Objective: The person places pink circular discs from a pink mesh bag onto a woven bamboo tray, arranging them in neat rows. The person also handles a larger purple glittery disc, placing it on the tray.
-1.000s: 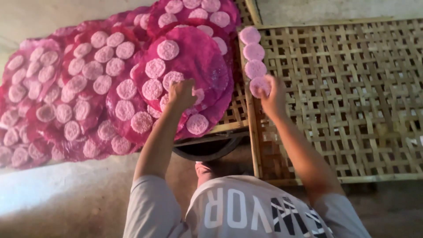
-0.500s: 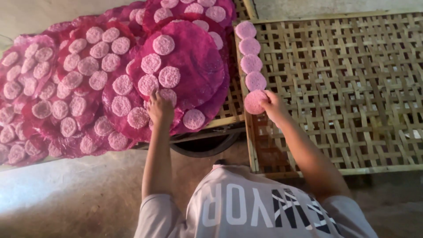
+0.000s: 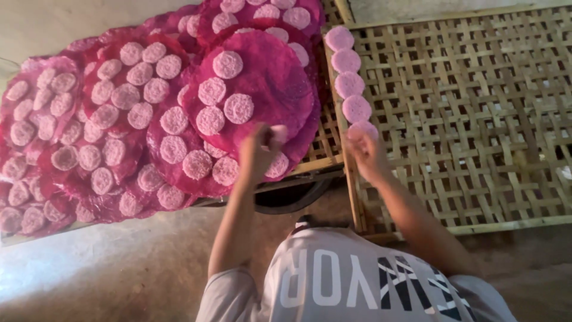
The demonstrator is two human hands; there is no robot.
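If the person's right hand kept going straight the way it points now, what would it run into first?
The right hand points up along the bamboo rack's left edge. Its fingers already seem to touch the nearest pink disc, last in a row of five, so it would meet that first.

You have one view only, worn on your head, looking steeply down past your shirt point(image 3: 357, 280). It sits close above the bamboo rack point(image 3: 476, 119).
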